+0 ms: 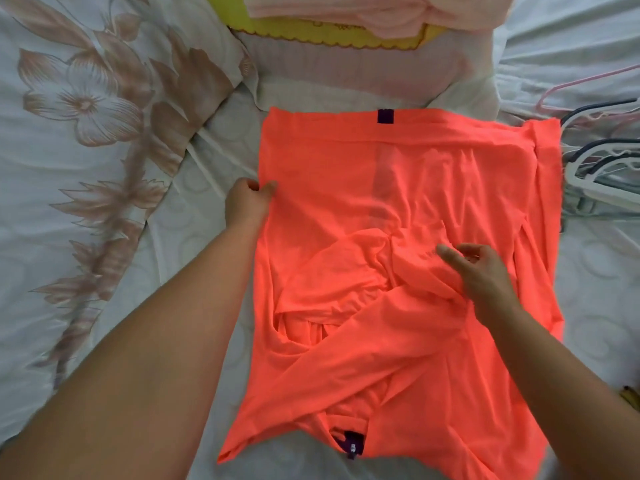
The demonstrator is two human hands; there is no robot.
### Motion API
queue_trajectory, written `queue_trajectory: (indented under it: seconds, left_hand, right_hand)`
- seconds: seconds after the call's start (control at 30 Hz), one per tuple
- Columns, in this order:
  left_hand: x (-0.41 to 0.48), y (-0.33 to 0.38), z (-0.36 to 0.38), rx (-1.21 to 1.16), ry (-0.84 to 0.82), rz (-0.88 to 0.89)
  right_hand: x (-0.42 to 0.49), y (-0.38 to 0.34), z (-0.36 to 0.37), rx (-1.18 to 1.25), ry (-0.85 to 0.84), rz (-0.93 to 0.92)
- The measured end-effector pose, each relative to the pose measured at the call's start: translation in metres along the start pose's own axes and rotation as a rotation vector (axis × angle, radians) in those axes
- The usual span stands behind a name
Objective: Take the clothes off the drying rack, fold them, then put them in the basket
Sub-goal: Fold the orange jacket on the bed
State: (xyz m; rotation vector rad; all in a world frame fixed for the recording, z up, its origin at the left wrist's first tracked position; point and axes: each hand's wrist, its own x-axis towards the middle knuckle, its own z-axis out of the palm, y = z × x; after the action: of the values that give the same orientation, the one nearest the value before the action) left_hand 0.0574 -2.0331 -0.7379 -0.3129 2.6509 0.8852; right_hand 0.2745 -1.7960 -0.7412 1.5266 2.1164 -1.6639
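Note:
A bright orange shirt (346, 168) lies spread on the bed, its sleeves crossed over the middle and a dark purple label at each end. My left hand (247, 202) pinches the shirt's left edge between thumb and fingers. My right hand (481, 271) rests on the folded sleeve at the right of centre, fingers loosely extended over the cloth. A yellow basket (294, 38) stands beyond the shirt at the top, with folded pale pink clothes (363, 12) in it.
A flowered quilt (86, 116) covers the left side of the bed. A pile of white, dark and pink hangers (602, 168) lies at the right edge. A pale pink pillow (346, 71) sits between the basket and the shirt.

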Motion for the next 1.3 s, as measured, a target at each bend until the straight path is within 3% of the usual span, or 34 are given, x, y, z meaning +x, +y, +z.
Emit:
queue_trajectory:
  seconds: [0.07, 0.13, 0.23, 0.33, 0.4, 0.5, 0.63, 0.77, 0.93, 1.03, 1.13, 1.23, 1.3]
  left_hand:
    - [0.005, 0.005, 0.001, -0.014, -0.040, -0.004]
    - [0.004, 0.015, -0.004, -0.198, -0.028, 0.028]
    - [-0.026, 0.047, -0.002, -0.337, 0.047, 0.396]
    - [-0.067, 0.086, 0.034, -0.183, -0.157, 0.675]
    - [-0.083, 0.095, 0.062, -0.072, -0.321, 0.588]
    - [-0.098, 0.066, 0.072, -0.091, -0.252, 0.427]
    - [-0.144, -0.028, 0.036, 0.024, -0.229, 0.545]
    - [-0.189, -0.134, -0.008, 0.274, -0.279, 0.474]
    - [-0.215, -0.155, -0.011, 0.460, -0.147, 0.679]
    - [-0.195, -0.109, 0.003, 0.283, -0.010, 0.603]
    - [-0.159, -0.033, 0.021, -0.188, -0.141, 0.329]
    - [-0.102, 0.032, 0.055, -0.383, -0.207, 0.155]
    - [-0.074, 0.067, 0.075, -0.579, -0.343, -0.022]
  right_hand:
    - [-0.001, -0.005, -0.006, 0.200, -0.050, 0.142]
    - [-0.011, -0.010, -0.015, 0.400, -0.165, 0.282]
    - [-0.028, -0.018, -0.029, 0.574, -0.304, 0.312]
    - [-0.039, -0.021, -0.047, 0.829, -0.304, 0.330]
    - [-0.043, -0.021, -0.060, 0.906, -0.266, 0.372]
    - [-0.043, -0.016, -0.075, 0.917, -0.237, 0.443]
    - [-0.042, -0.015, -0.089, 0.914, -0.274, 0.443]
    - [-0.042, -0.028, -0.095, 0.954, -0.281, 0.317]
    - [-0.046, -0.051, -0.084, 0.765, -0.238, 0.317]
    - [-0.042, -0.039, -0.069, 0.616, -0.190, 0.352]
    - [-0.033, -0.009, -0.056, 0.583, -0.163, 0.445]
    - [-0.021, 0.015, -0.045, 0.546, -0.124, 0.454]
    - [-0.015, 0.023, -0.042, 0.536, -0.125, 0.431]
